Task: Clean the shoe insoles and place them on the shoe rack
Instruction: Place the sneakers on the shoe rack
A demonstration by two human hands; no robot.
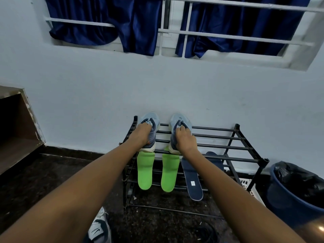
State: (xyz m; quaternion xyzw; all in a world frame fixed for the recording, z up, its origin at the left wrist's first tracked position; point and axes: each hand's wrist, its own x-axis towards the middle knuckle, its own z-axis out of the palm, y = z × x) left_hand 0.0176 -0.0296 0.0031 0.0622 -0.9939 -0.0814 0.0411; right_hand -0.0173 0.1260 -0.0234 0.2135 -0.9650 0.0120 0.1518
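Note:
A black metal shoe rack (245, 137) stands against the pale wall. Two light blue shoes sit on its top shelf, toes toward the wall. My left hand (142, 133) grips the left shoe (152, 118) at its collar. My right hand (184, 139) grips the right shoe (177, 118) the same way. Two green insoles (144, 172) (169, 174) lean on the rack's lower bars below the shoes. A navy insole (192, 181) leans to their right, and a second navy insole (214, 159) shows partly behind it.
A blue bin with a black liner (296, 188) stands right of the rack, with a white slotted basket (249, 186) behind the rack's leg. A white sneaker (98, 228) lies on the dark floor near me. A wooden shelf (15, 130) is at left. Blue curtains hang above.

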